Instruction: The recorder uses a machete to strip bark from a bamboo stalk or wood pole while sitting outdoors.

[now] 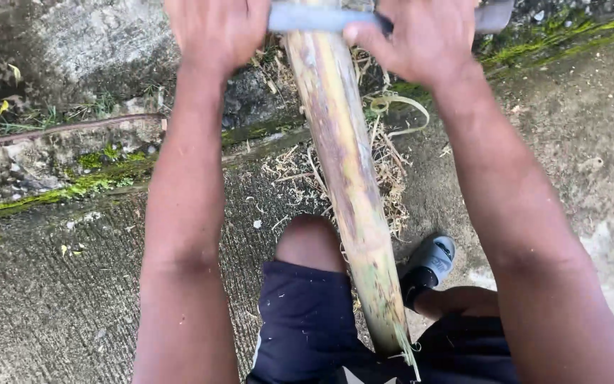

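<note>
A: Item one, hands?
B: Left hand (pixel 216 30) and right hand (pixel 428 39), each closed on one end of a flat blade (pixel 307 18) laid across the bamboo pole (pixel 342 171).
A: Pole location?
B: Slanting between the knees, over concrete ground (pixel 51 299); shavings (pixel 385 178) beside it.

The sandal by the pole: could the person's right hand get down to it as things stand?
Probably not straight away: the right hand grips a blade across the bamboo pole, far from the grey sandal; nothing blocks the way.
</note>
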